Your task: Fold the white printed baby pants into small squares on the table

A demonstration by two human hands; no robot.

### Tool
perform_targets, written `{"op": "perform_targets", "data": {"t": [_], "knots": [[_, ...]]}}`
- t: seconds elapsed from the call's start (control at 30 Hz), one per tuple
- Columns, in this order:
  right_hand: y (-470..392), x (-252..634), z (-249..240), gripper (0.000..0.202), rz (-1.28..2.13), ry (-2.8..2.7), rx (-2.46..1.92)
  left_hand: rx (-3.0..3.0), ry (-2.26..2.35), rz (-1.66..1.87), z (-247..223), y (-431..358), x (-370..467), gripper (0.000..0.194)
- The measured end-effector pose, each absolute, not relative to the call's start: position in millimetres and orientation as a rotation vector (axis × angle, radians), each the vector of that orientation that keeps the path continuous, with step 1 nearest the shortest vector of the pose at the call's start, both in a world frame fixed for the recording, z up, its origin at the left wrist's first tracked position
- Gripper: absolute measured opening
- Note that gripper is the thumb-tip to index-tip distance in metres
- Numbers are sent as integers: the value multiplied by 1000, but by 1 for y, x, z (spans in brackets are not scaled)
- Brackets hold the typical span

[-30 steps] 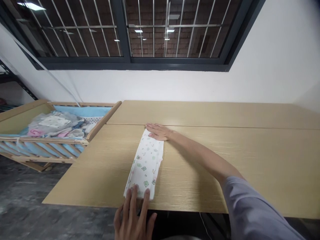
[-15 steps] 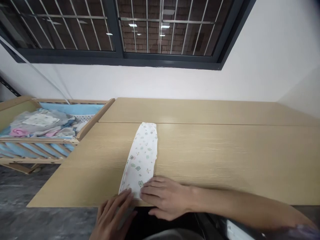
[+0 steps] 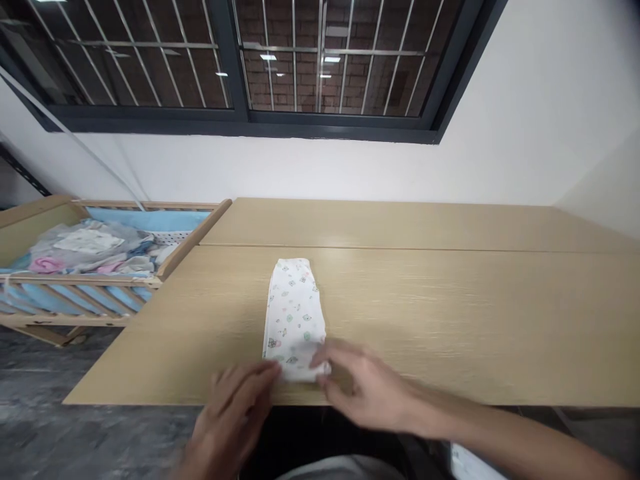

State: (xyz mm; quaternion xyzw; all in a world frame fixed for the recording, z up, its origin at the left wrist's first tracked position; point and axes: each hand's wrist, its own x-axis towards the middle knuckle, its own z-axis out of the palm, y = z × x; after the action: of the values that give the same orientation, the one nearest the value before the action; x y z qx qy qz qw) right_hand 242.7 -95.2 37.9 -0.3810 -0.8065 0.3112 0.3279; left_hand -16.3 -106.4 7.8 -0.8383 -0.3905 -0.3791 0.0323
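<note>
A strip of folded white cloth [image 3: 293, 310], printed with small green and pink figures, lies flat on the wooden table near its front edge. It looks like a small garment, narrower at the far end; its exact kind is unclear. My left hand [image 3: 235, 407] pinches the near left corner, with the thumb mostly hidden behind the fingers. At the near right corner my right hand [image 3: 363, 383] has thumb and forefinger closed about the cloth's edge, slightly blurred. The near end is turned up in a fold between the two hands.
The wooden table [image 3: 450, 300] reaches back to a white wall under a barred window [image 3: 330, 73]. At left stands a wooden crib [image 3: 193, 237] with blue lining, holding a heap of clothes and clear plastic bags [image 3: 90, 243]. Grey floor [image 3: 100, 440] shows below.
The cloth has become shorter, its near end folded up and away from me. My right hand has gone from lying flat on it to gripping its near right corner.
</note>
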Motion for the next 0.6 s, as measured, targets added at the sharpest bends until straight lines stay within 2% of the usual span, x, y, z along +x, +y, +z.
{"op": "perform_targets", "data": {"t": [0.13,0.3,0.43,0.6], "knots": [[-28,247,58,18,827,-1982,-1047,-2457,-1313,-1344,40,-46,8,22],[70,243,44,17,852,-1810,-1102,-2518,-1660,-1239,63,41,25,26],[130,236,24,20,776,-1764,-1261,-2566,-2004,-1047,59,104,30,27],[168,226,1,19,714,-1752,-1471,-2583,-2115,-834,37,144,36,22]]}}
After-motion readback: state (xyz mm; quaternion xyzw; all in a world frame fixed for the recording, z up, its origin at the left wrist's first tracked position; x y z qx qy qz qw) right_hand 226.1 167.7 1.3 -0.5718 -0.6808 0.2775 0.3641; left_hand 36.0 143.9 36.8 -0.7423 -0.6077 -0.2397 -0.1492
